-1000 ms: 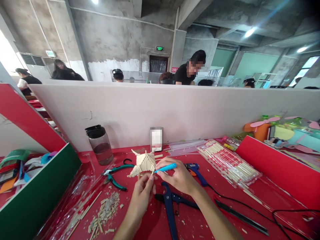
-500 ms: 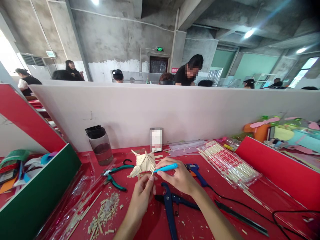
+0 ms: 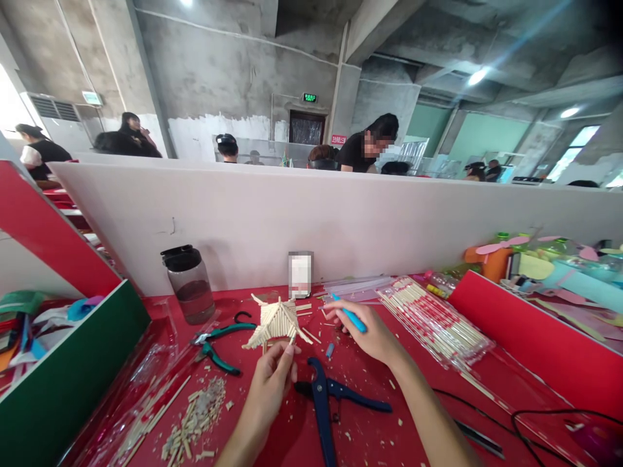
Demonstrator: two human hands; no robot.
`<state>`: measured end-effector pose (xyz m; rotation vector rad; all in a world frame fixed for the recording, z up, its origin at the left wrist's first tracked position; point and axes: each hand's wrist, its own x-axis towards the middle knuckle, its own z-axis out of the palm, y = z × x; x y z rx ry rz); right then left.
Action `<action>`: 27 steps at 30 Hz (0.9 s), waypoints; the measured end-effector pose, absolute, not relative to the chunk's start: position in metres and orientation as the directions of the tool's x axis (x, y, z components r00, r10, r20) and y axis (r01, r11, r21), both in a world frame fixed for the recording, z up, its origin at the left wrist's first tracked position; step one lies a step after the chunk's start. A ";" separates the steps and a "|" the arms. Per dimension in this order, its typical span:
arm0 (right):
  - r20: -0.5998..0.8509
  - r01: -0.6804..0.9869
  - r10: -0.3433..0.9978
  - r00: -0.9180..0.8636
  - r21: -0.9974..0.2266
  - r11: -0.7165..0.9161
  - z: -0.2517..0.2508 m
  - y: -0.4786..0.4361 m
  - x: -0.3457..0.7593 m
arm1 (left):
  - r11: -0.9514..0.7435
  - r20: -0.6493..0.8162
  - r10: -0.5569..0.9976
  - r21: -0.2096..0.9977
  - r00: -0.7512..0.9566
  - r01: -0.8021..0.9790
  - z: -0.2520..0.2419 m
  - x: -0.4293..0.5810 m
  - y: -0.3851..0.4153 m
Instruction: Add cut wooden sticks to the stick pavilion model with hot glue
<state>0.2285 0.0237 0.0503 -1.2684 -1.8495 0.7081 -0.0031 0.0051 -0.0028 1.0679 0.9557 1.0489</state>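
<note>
My left hand [image 3: 272,373] is closed, thumb and fingers pinching a short wooden stick [image 3: 293,340] beside a small roof-shaped model [image 3: 279,319] of pale sticks. My right hand [image 3: 368,327] is closed round a blue pen [image 3: 354,320], held apart from the model to its right. Under and between my hands lies a dark blue cutter [image 3: 322,395] with its handles spread. Green-handled pliers [image 3: 221,363] rest left of the model. A small blue piece [image 3: 329,350], too small to name, lies between my hands.
Stick offcuts [image 3: 195,415] lie heaped at front left. A water bottle [image 3: 189,285] and a phone [image 3: 300,275] stand against the white partition [image 3: 243,220]. Packed sticks [image 3: 433,318] lie at right, with a black cord [image 3: 516,415] nearer me. Green [image 3: 73,383] and red [image 3: 525,350] boards flank the table.
My right hand has moved right, away from the stick, taking the blue pen with it. The pen's tilt has changed. My left hand stays by the model. The small blue piece now shows.
</note>
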 end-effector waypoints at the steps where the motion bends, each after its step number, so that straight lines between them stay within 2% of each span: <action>1: 0.235 0.575 0.936 -0.261 -0.741 0.346 0.048 0.024 0.231 | 0.144 -0.098 0.967 0.972 0.235 -0.187 -0.004 -0.003 0.006; 5: 0.074 0.751 0.917 -0.391 -0.550 0.365 0.037 0.022 0.235 | 0.151 -0.110 0.965 0.975 0.238 -0.162 -0.003 -0.003 0.005; 9: 0.033 0.788 0.911 -0.411 -0.491 0.373 0.024 0.021 0.231 | 0.149 -0.114 0.970 0.977 0.216 -0.153 -0.001 -0.003 0.003; 20: 0.065 0.734 0.889 -0.454 -0.538 0.414 0.015 0.025 0.230 | 0.123 -0.085 0.968 0.981 0.234 -0.152 -0.006 -0.005 0.004; 24: 0.078 0.737 0.936 -0.344 -0.595 0.320 0.027 0.023 0.237 | 0.106 -0.072 0.972 0.984 0.223 -0.141 -0.005 -0.005 0.003; 27: 0.141 0.690 0.960 -0.241 -0.671 0.272 0.035 0.023 0.242 | 0.109 -0.077 0.973 0.984 0.220 -0.138 -0.002 -0.005 0.002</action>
